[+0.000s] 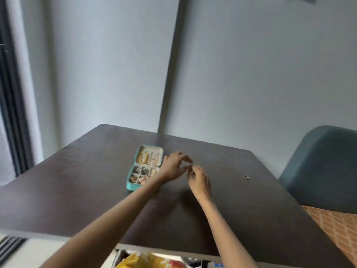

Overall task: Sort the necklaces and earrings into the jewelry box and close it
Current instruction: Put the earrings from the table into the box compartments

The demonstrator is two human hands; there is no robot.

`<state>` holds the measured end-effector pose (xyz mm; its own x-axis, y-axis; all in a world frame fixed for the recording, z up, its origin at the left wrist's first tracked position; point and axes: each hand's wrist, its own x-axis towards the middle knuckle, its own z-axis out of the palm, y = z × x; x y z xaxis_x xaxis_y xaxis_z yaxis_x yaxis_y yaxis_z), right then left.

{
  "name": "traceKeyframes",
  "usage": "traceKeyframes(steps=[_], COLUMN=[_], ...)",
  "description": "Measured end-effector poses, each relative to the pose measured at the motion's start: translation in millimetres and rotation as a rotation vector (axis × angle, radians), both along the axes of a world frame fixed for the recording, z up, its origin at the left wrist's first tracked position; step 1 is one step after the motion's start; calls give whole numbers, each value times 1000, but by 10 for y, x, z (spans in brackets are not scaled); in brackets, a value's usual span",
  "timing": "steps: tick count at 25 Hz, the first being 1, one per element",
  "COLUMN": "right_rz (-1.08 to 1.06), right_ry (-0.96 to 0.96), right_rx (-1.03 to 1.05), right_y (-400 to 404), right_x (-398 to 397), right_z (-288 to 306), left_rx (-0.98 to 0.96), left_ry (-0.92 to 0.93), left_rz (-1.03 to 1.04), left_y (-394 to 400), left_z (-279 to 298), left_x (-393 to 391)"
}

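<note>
Two bare forearms reach up from the bottom of the view across the near edge of the dark tabletop (77,190), and the hands meet above its middle. On the left hand (172,167) the fingers are curled, thumb and forefinger drawn together toward the right hand (200,181), whose fingertips bunch up against them; whatever small thing they pinch between them is too blurred to make out. Just left of the left hand, partly behind its wrist, the teal jewelry box (144,167) lies open flat on the tabletop, its hinge running across the middle: the far half holds gold chains laid lengthwise, and the near half is split into small compartments with mixed gold and dark pieces in them. Well to the right of the hands a small ring (246,177) lies alone on the bare surface, near the right edge. Wide open tabletop spreads left of the box and in front of the hands down to the near edge. Beyond the right edge stands a blue-green chair (324,167), and pale walls rise close behind the far edge.
</note>
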<state>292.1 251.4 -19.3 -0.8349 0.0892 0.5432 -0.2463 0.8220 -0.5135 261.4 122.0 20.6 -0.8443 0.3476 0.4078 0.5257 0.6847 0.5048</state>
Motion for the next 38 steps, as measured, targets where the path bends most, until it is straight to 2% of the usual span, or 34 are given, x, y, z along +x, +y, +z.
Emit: traceKeyframes(steps=[4, 8, 13, 17, 22, 23, 27, 31, 35, 38], right_rz=[-255, -475, -431, -294, -283, -249, 2, 190, 212, 184], right_ry=[-47, -206, -345, -401, -400, -384, -372, -387, -217, -167], right_rx=[-24, 28, 146, 187, 179, 116, -422, -781, -1020, -1039], right_y=[1104, 1956, 2392, 2517, 2486, 2446, 2138, 1754, 1296, 930], right_x=[-11, -33, -273, -427, -486, -493, -434, -248, -113, -59], right_z=[28, 22, 48, 153, -18, -55, 23, 83, -3, 26], left_rx=[46, -30, 57, 97, 91, 105, 177, 268, 222, 212], left_ry=[-62, -160, -282, -289, -302, -297, -264, -195, -234, -280], left_rz=[-102, -163, -104, -94, -117, -114, -114, -155, -157, -184], left_y=[1095, 1877, 2164, 2161, 2143, 2141, 1984, 1588, 1109, 719], left_z=[-31, -75, -174, -260, -370, -369, -284, -200, -155, -98], left_x=[19, -70, -330, -471, -511, -512, -500, -467, -432, -367])
